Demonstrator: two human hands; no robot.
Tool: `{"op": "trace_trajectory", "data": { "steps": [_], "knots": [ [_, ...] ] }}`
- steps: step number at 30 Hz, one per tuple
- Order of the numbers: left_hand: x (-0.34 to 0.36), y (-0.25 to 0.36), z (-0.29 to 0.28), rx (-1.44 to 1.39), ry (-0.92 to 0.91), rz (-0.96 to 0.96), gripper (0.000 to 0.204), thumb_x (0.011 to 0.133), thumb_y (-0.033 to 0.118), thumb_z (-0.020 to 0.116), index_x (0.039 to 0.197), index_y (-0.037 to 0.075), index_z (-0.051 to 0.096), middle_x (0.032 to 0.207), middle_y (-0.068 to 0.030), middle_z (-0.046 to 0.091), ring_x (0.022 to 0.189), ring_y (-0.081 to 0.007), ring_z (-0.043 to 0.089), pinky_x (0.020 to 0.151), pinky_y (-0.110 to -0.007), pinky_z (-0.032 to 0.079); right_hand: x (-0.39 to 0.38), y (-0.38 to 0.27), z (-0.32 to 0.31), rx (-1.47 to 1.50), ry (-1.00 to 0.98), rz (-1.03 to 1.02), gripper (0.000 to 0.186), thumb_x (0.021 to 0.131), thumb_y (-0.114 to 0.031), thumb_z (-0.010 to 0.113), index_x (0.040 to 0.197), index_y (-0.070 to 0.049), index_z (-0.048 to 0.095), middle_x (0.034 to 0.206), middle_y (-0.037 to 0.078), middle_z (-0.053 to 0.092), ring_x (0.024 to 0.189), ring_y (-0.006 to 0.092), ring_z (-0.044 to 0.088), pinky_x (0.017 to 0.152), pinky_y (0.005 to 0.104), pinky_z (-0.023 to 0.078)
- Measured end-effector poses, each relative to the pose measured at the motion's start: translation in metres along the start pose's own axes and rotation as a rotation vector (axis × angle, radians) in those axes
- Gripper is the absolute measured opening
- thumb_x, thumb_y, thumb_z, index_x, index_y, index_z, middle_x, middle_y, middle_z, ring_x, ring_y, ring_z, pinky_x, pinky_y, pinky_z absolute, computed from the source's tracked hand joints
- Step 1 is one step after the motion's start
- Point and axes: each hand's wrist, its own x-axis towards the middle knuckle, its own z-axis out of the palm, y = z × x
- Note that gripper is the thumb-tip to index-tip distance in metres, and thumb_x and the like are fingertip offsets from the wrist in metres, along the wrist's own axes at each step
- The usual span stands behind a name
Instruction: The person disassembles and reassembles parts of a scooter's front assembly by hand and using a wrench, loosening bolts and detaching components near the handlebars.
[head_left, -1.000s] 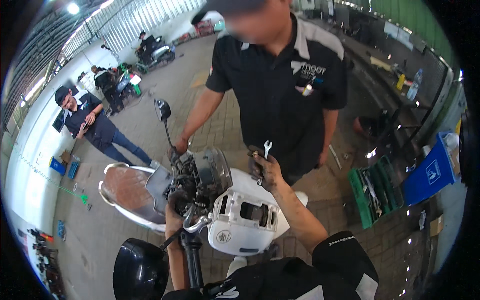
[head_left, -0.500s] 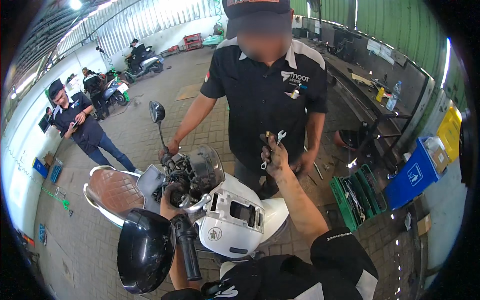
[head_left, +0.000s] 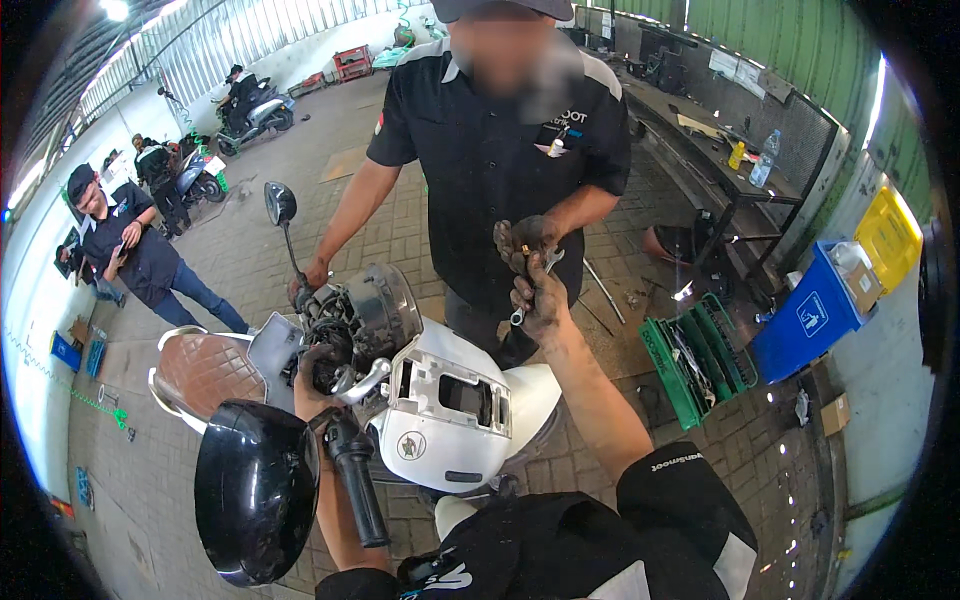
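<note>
My right hand [head_left: 538,300] is closed round a silver open-end wrench [head_left: 554,260], raised beside the scooter. A co-worker's dirty hand [head_left: 520,240] is at my fingertips, over a small brass-coloured piece [head_left: 527,251]; who grips it is unclear. My left hand [head_left: 312,372] grips the dark handlebar assembly [head_left: 334,340] among wiring, fingers partly hidden. Below are the black grip [head_left: 360,480] and round black mirror [head_left: 255,490]. The white scooter body [head_left: 445,440] has an open rectangular recess; its brown quilted seat [head_left: 205,380] lies at left.
The co-worker [head_left: 495,160] faces me, other hand at the far handlebar. At right are a green toolbox [head_left: 672,370], blue bin [head_left: 802,320] and steel bench [head_left: 765,185] with bottles. Another person [head_left: 130,245] stands at left; more people and scooters are behind.
The co-worker's hand has risen from down at their side to meet my right hand and the small piece. My view has tilted up, showing more of the workshop. My left hand stays on the handlebar.
</note>
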Motion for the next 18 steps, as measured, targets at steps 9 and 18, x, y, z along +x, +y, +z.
{"op": "trace_trajectory", "data": {
  "steps": [9,18],
  "knots": [
    [-0.013,-0.019,-0.010,-0.027,-0.025,0.043,0.089,0.047,0.031,0.087,0.121,0.001,0.047,0.117,-0.0098,0.054,0.106,-0.0217,0.052,0.093,-0.033,0.039,0.002,0.004,-0.012,0.010,-0.016,0.009,0.031,0.087,-0.036,0.060,0.099,-0.010,0.047,0.075,-0.001,0.052,0.046,0.0074,0.037,0.040,0.0208,0.029],
    [-0.013,0.012,-0.002,0.064,0.061,-0.059,0.080,0.042,0.019,0.085,0.114,0.002,0.053,0.109,-0.0107,0.058,0.104,-0.0221,0.055,0.093,-0.033,0.040,-0.003,0.036,-0.059,-0.407,0.259,-0.159,0.028,0.089,-0.025,0.058,0.108,-0.005,0.051,0.081,0.000,0.054,0.059,0.0106,0.046,0.051,0.0263,0.041]
  ]
}}
